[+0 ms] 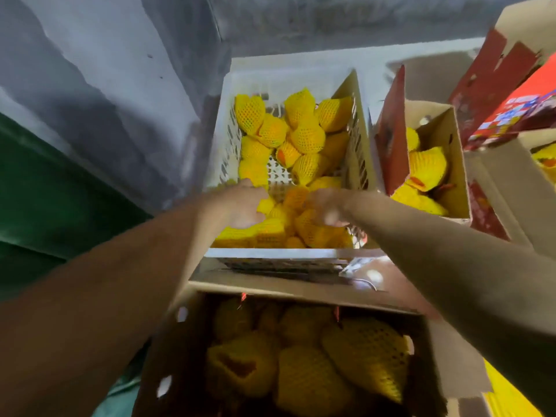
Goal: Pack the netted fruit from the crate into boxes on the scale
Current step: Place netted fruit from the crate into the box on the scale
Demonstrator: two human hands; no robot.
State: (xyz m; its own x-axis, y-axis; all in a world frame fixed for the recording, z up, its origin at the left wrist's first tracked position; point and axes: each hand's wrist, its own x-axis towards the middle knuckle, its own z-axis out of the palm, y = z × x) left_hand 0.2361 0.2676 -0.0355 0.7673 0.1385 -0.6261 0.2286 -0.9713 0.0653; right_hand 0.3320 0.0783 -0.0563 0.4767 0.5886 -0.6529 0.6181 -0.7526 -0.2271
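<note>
A white slotted crate in front of me holds several fruits in yellow foam netting. Both my hands reach into its near end. My left hand lies on the netted fruit at the near left, fingers curling down among them. My right hand is blurred over a netted fruit at the near right; its grip is unclear. Below me an open cardboard box holds several netted fruits in shadow. The scale is hidden.
To the right stands another open cardboard box with netted fruit and a red flap. More red printed cartons crowd the far right. A grey wall runs along the left with a dark green surface below it.
</note>
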